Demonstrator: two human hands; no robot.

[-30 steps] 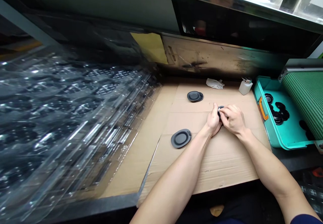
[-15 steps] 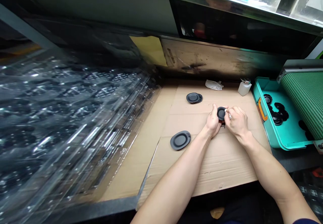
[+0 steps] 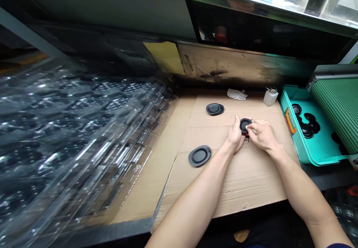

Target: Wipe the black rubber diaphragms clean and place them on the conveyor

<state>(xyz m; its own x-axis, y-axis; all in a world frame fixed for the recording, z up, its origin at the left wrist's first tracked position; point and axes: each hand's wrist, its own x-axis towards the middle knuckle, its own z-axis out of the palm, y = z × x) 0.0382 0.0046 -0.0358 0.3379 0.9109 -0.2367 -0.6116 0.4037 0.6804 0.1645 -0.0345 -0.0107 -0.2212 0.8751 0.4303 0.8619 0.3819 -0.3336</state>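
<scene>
My left hand (image 3: 235, 136) is closed round a small black round part (image 3: 244, 123), held up on edge over the cardboard sheet (image 3: 246, 181). My right hand (image 3: 261, 134) is pinched on something small and white that presses against the face of that part; I cannot make out what it is. A larger black oval part (image 3: 199, 155) lies flat on the cardboard to the left of my hands. Beyond my hands sits a small stack of black oval parts (image 3: 214, 109).
A pile of clear plastic blister trays (image 3: 69, 136) fills the left. At the right stands a teal bin (image 3: 307, 154) holding several black parts, under a green conveyor belt (image 3: 339, 106). A white bottle (image 3: 270, 96) and a crumpled wipe (image 3: 236, 94) lie at the back.
The black part has come out from behind my right fingers and its face now shows. My right hand has shifted slightly, its pinched fingertips now on the part's face.
</scene>
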